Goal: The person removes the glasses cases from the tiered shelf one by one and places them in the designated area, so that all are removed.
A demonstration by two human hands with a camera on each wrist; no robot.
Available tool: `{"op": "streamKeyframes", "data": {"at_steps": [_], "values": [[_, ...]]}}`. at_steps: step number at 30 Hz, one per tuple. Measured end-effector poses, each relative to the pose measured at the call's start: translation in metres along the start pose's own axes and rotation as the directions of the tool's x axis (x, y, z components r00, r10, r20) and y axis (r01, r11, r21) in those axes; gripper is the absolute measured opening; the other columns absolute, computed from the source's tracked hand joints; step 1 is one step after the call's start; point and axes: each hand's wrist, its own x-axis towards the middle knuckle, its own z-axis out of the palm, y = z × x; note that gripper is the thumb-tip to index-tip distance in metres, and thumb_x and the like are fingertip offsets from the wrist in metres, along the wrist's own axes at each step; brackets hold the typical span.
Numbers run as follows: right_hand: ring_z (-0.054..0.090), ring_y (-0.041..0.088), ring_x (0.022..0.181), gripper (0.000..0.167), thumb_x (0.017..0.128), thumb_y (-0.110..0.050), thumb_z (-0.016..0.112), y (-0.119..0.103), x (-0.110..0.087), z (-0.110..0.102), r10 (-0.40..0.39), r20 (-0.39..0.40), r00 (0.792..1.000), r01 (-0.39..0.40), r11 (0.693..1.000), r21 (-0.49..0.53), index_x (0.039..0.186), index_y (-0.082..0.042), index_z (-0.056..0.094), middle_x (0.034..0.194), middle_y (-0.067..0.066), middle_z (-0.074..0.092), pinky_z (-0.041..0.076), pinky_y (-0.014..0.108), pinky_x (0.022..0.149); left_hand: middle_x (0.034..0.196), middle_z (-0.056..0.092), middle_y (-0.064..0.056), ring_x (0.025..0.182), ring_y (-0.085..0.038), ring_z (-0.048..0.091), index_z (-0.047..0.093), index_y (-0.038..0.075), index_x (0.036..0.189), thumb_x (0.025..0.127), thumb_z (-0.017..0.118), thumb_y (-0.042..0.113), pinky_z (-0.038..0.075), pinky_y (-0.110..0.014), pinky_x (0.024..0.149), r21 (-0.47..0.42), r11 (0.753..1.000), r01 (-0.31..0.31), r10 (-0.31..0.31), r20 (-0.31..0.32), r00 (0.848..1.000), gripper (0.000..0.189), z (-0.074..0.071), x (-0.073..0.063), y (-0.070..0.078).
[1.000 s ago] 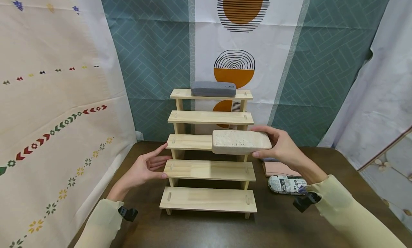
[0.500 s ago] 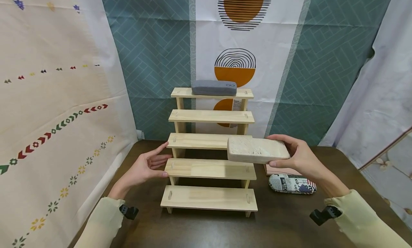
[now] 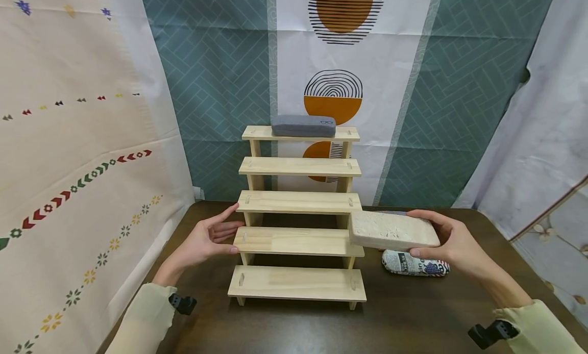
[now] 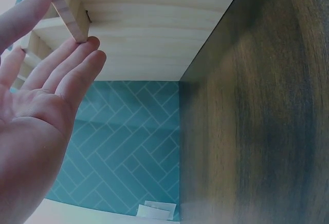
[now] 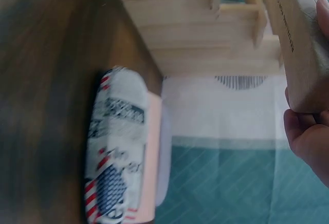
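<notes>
One cream, textured, box-shaped case with rounded corners (image 3: 394, 230): held aloft, left end overlapping the right side of a pale, five-step wooden stand (image 3: 297, 283) in the head view; cannot tell whether touching the wood.
Cream case's side: small dark lettering, too blurred to read, in the right wrist view.
Right hand (image 3: 459, 244): clamped on the cream case's right end, thumb at the near edge, fingers at the far edge.
Left hand (image 3: 204, 240): thumb and fingers apart, a fingertip at the left end of the middle step, thumb at the step below.
Top step: bearing a grey-blue, oblong case with a glasses emblem (image 3: 303, 126).
Right of the stand: a newsprint-patterned, rounded case with a flag motif (image 3: 415, 263), lying on a dark brown wooden table (image 3: 294, 328).
Just beyond the newsprint: a pale pink item (image 5: 151, 147), then a lavender one (image 5: 164, 157), both partly hidden.
Backdrop: teal patterned cloth (image 3: 216, 78) with a white panel (image 3: 390, 58).
</notes>
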Motion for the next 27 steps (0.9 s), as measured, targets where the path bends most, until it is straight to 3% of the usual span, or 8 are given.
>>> {"op": "streamKeyframes", "data": {"at_steps": [9,16,27], "values": [[0.068,0.017,0.094,0.074,0.083,0.012,0.084,0.024,-0.025,-0.008,0.034,0.009,0.999,-0.034,0.999,-0.008,0.149,0.001,0.053,0.120,0.006,0.068,0.061,0.032,0.071,0.145,0.057,-0.029,0.134,-0.038,0.057,0.033,0.017,0.167,0.080,0.089,-0.004,0.049,-0.046,0.108,0.010,1.000,0.009,-0.009,0.002,1.000,0.106,-0.001,0.000,0.000],[0.067,0.015,0.098,0.074,0.084,0.013,0.081,0.038,-0.042,-0.014,0.058,0.012,0.998,-0.058,0.998,-0.013,0.150,0.003,0.051,0.128,0.003,0.067,0.059,0.028,0.077,0.145,0.057,-0.030,0.134,-0.037,0.057,0.032,0.016,0.167,0.080,0.089,-0.005,0.050,-0.039,0.107,0.000,1.000,0.007,-0.007,0.004,1.000,0.106,0.000,0.001,0.001],[0.066,0.015,0.095,0.071,0.084,0.006,0.084,0.057,-0.065,-0.023,0.129,0.002,0.992,-0.129,0.988,-0.080,0.148,-0.002,0.055,0.121,0.006,0.068,0.057,0.027,0.077,0.146,0.056,-0.031,0.135,-0.039,0.056,0.032,0.017,0.167,0.080,0.089,-0.005,0.048,-0.046,0.107,-0.003,1.000,0.011,-0.011,0.004,1.000,0.107,-0.001,0.001,-0.001]]}}
